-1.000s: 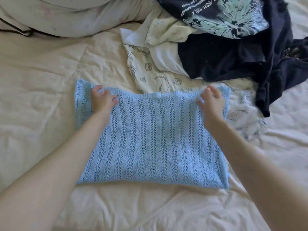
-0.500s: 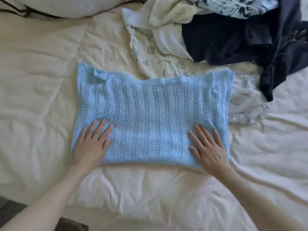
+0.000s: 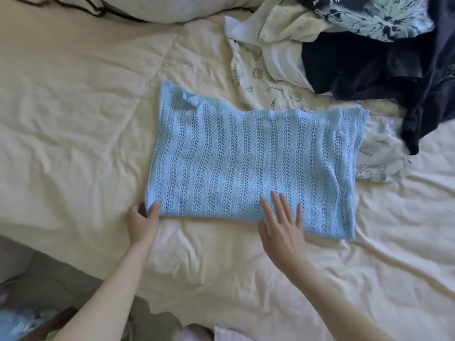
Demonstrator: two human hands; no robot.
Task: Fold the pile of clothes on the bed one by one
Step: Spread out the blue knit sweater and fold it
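On the cream, wrinkled quilted bedspread (image 3: 73, 134) lies a light-blue openwork knit garment (image 3: 258, 166), folded into a broad rectangle with lacy vertical ribs, a ribbed band along its far edge and a small flap turned up near its far left corner. Its right part overlaps a white cloth printed with small line drawings (image 3: 266, 80), which belongs to the heap of unfolded clothes at the far right; a navy garment with a pale teal tie-dye print (image 3: 369, 60) lies on top and runs off the frame. At the top edge a pale pillow (image 3: 160, 8) is cut off. The blurred shapes below the bed's near edge are too unclear to name. The left hand (image 3: 142, 222) pinches the garment's near left corner, thumb on top of the knit and the other fingers hidden under or behind the cloth. The right hand (image 3: 283, 230) has its fingers straight and spread, the fingertips over the near edge right of centre; whether they press the knit cannot be told.
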